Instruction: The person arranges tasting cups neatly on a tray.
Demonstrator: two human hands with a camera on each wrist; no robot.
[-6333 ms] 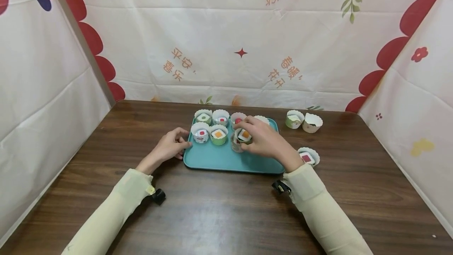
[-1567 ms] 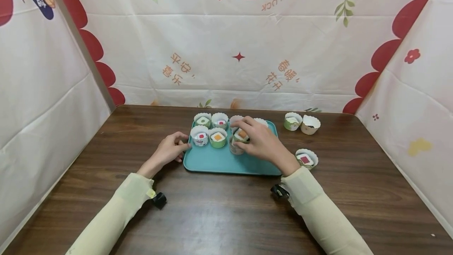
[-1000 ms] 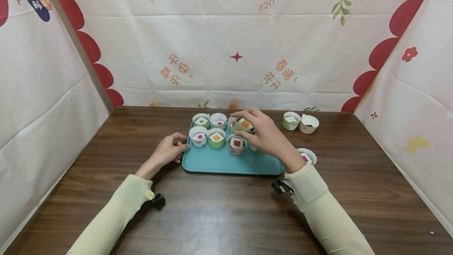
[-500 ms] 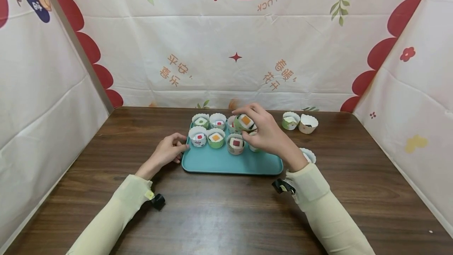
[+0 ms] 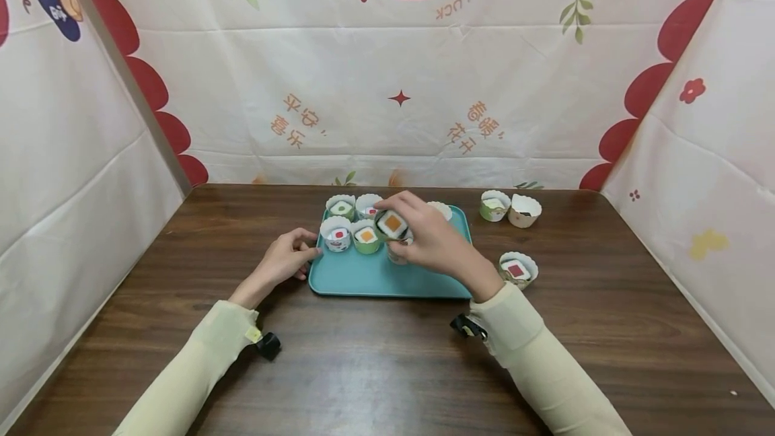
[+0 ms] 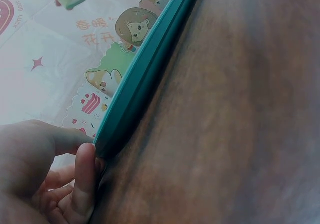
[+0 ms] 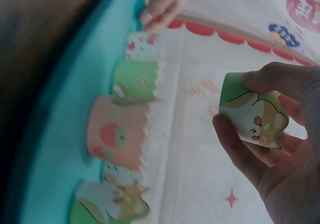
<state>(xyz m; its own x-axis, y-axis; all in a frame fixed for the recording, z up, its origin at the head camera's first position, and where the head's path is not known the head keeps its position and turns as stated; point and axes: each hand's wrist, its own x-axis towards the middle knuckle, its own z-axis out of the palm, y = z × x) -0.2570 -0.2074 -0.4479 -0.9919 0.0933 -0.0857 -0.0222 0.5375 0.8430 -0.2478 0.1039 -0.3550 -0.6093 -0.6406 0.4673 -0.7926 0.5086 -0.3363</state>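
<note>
My right hand [image 5: 432, 241] grips a green paper baking cup [image 5: 381, 227], raised over the teal tray [image 5: 354, 281] and tilted. A white cube with an orange square [image 5: 392, 223] sits inside it. The right wrist view shows thumb and fingertips around this dog-printed cup [image 7: 250, 112]. My left hand [image 5: 284, 256] pinches the tray's left edge [image 6: 135, 79]. On the tray stand a white cup [image 5: 336, 237] with a red-marked cube, a green cup [image 5: 366, 239] with an orange-marked one, and a pink strawberry cup [image 7: 120, 131], mostly hidden by my right hand in the head view.
Two back-row cups, one green [image 5: 340, 207] and one white [image 5: 366, 204], stand at the tray's far left. Another rim [image 5: 440, 208] shows behind my right hand. Right of the tray, on the wooden table [image 5: 363, 369], are three filled cups [image 5: 495, 207].
My right hand, gripping the green cup, first lifted it from behind the strawberry cup, then carried it left and nearer, tilting it. My left hand has stayed at the tray edge.
</note>
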